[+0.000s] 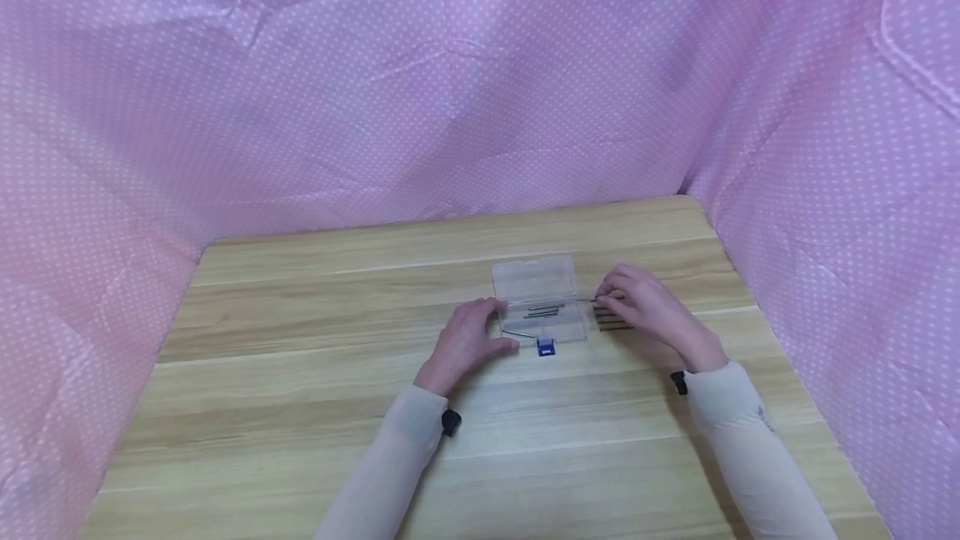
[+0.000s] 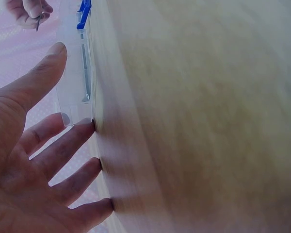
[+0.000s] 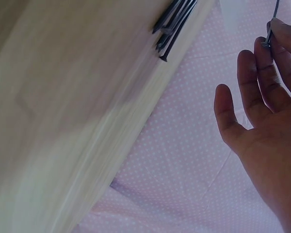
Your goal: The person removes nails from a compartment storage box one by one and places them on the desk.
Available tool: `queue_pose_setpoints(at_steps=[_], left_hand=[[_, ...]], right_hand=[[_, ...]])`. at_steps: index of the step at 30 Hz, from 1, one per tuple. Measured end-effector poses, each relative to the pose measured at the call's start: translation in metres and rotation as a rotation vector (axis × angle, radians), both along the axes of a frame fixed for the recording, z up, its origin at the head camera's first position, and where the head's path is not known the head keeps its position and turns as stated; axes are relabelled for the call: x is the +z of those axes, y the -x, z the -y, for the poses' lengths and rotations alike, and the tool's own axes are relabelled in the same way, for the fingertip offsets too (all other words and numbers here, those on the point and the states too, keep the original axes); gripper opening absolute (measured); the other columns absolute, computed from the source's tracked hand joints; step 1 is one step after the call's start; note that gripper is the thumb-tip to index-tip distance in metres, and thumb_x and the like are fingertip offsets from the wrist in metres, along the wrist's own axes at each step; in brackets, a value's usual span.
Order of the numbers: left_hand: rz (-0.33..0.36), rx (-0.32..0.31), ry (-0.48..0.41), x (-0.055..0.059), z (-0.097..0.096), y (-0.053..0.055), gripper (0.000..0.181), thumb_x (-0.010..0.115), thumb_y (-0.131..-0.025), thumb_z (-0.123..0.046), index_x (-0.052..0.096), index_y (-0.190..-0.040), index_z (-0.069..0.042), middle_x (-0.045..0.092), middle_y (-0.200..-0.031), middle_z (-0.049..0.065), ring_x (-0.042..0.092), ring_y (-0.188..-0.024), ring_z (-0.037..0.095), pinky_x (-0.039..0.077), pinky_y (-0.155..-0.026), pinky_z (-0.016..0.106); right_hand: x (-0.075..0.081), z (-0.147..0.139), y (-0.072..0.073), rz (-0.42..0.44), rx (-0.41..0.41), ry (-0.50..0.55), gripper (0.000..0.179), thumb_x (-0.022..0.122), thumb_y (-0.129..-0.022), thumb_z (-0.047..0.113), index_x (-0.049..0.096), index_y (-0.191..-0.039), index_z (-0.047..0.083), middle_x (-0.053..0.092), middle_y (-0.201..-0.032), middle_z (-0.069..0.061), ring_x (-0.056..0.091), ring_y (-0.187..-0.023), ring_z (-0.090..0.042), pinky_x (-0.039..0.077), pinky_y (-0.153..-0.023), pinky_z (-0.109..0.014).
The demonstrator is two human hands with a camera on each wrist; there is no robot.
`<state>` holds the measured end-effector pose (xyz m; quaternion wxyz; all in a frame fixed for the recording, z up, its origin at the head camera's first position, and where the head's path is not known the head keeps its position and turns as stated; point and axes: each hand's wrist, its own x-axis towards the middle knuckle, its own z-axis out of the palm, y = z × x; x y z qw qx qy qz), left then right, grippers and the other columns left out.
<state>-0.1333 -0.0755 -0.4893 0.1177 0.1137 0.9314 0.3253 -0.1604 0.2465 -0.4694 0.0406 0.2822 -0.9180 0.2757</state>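
Note:
A clear plastic box (image 1: 580, 325) lies on the table with its transparent lid (image 1: 534, 277) laid back and a blue latch (image 1: 546, 347) at its front. Inside are several metal nails (image 1: 543, 312). My left hand (image 1: 467, 337) rests at the box's left end, thumb near the front corner, fingers spread and fairly straight, touching its edge. Right of the box, my right hand (image 1: 651, 309) pinches a nail (image 3: 268, 36) between thumb and fingertips, its shaft pointing toward the box. Several dark nails (image 1: 615, 327) lie in a row on the table below that hand.
The wood-grain table (image 1: 300, 407) stretches around the box on all sides. Pink dotted cloth (image 1: 450, 107) hangs behind it and along both sides. A small black device (image 1: 451, 422) is worn on my left wrist, another (image 1: 678, 382) on my right.

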Motion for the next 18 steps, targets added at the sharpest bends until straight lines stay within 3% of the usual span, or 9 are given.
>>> queue_pose_setpoints(at_steps=[18], left_hand=[[-0.011, -0.011, 0.003, -0.002, 0.001, 0.003, 0.066, 0.089, -0.081, -0.038, 0.064, -0.137, -0.013, 0.064, -0.137, 0.011, 0.054, -0.13, 0.035, 0.042, -0.111, 0.052]], right_hand=[[-0.005, -0.021, -0.012, -0.05, -0.006, -0.013, 0.011, 0.077, -0.088, -0.004, 0.072, -0.094, 0.004, 0.069, -0.095, -0.006, 0.067, -0.091, -0.028, 0.056, -0.084, -0.05]])
